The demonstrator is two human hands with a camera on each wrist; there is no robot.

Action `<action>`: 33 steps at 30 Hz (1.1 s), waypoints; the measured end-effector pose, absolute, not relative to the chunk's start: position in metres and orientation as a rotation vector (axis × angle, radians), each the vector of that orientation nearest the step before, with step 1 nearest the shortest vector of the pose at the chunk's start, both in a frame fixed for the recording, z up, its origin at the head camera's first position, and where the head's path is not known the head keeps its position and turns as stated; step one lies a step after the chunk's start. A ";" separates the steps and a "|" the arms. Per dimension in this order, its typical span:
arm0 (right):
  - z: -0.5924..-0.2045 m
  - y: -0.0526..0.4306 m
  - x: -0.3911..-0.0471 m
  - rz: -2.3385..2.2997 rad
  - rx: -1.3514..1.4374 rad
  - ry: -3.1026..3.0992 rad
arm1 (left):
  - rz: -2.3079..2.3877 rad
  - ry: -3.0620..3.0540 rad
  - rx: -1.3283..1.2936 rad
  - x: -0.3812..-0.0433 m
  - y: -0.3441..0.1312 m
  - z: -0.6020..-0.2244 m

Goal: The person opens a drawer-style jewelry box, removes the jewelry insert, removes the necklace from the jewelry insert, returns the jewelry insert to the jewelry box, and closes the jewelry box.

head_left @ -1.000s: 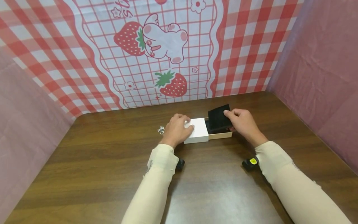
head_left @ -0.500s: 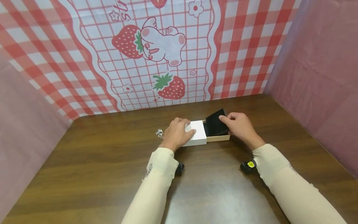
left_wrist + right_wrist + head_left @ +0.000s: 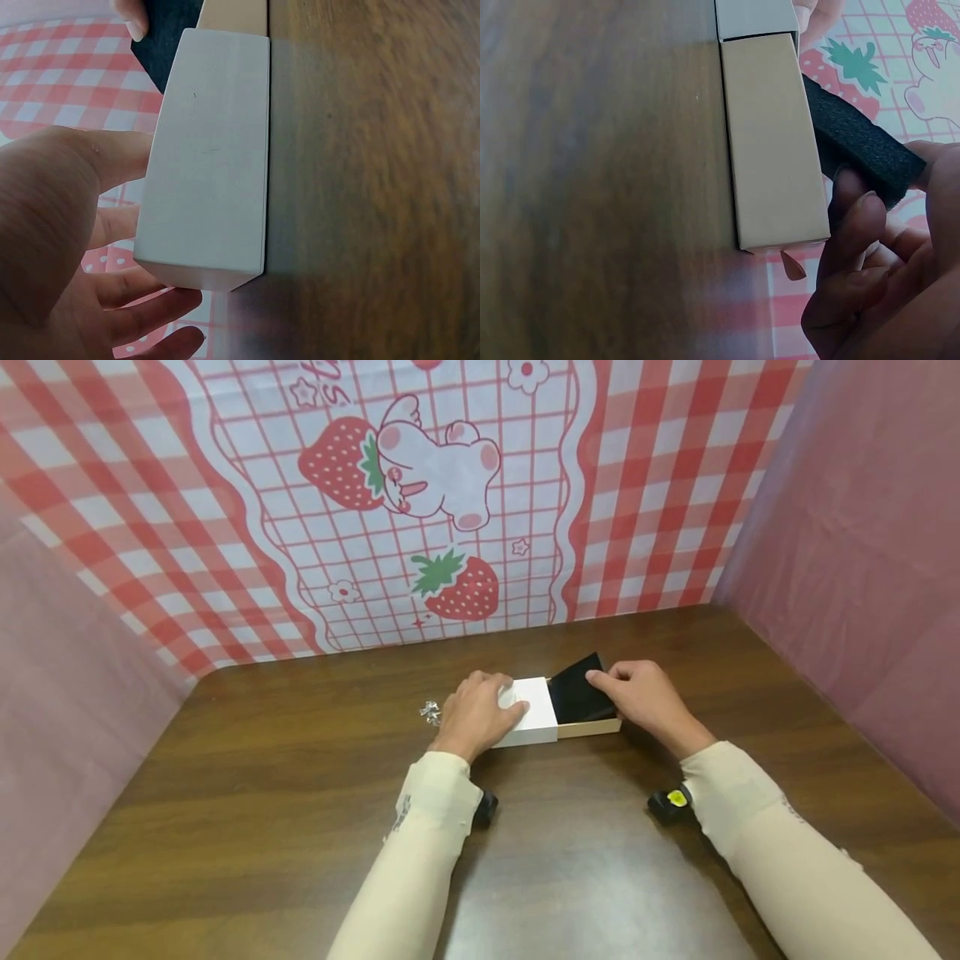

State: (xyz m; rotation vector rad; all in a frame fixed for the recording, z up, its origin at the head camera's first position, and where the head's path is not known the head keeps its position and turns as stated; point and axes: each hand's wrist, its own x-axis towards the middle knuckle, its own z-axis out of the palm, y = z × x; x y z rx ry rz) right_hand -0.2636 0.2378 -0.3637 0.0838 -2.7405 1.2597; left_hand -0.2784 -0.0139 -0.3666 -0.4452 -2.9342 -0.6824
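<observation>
A white box sleeve lies on the table with a tan drawer pulled partway out to its right. My left hand holds the sleeve's left end, thumb on top; in the left wrist view several fingers reach past that end. My right hand pinches a black foam pad by its right side, tilted over the drawer with its far corner raised. In the right wrist view the thick foam edge shows between thumb and fingers. The drawer's inside is mostly hidden by the foam.
A small crumpled silvery object lies left of my left hand. A brown tab sticks out from the drawer's end. Behind the wooden table hangs a red-and-white checked cloth, with pink cloth at both sides.
The foam pad has come down lower and further into the drawer, following my right hand's slight downward move. My left hand stays on the sleeve.
</observation>
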 end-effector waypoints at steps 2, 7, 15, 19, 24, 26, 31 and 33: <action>-0.363 0.238 -0.263 1.234 0.093 -2.766 | -0.689 -2.937 -0.439 -0.279 -0.013 -0.366; -0.360 0.238 -0.263 1.180 0.117 -2.829 | -0.697 -2.939 -0.431 -0.279 -0.013 -0.366; -0.360 0.238 -0.266 1.134 0.120 -2.877 | -0.699 -2.935 -0.435 -0.280 -0.014 -0.367; -0.360 0.237 -0.268 1.186 0.077 -2.866 | -0.711 -2.930 -0.438 -0.281 -0.015 -0.367; -0.359 0.237 -0.267 1.231 0.050 -2.848 | -0.730 -2.934 -0.428 -0.281 -0.015 -0.368; -0.359 0.236 -0.267 1.244 0.043 -2.842 | -0.733 -2.940 -0.421 -0.281 -0.015 -0.368; -0.361 0.236 -0.266 1.282 0.007 -2.828 | -0.747 -2.945 -0.413 -0.281 -0.014 -0.369; -0.361 0.236 -0.265 1.297 -0.016 -2.827 | -0.754 -2.944 -0.414 -0.281 -0.015 -0.369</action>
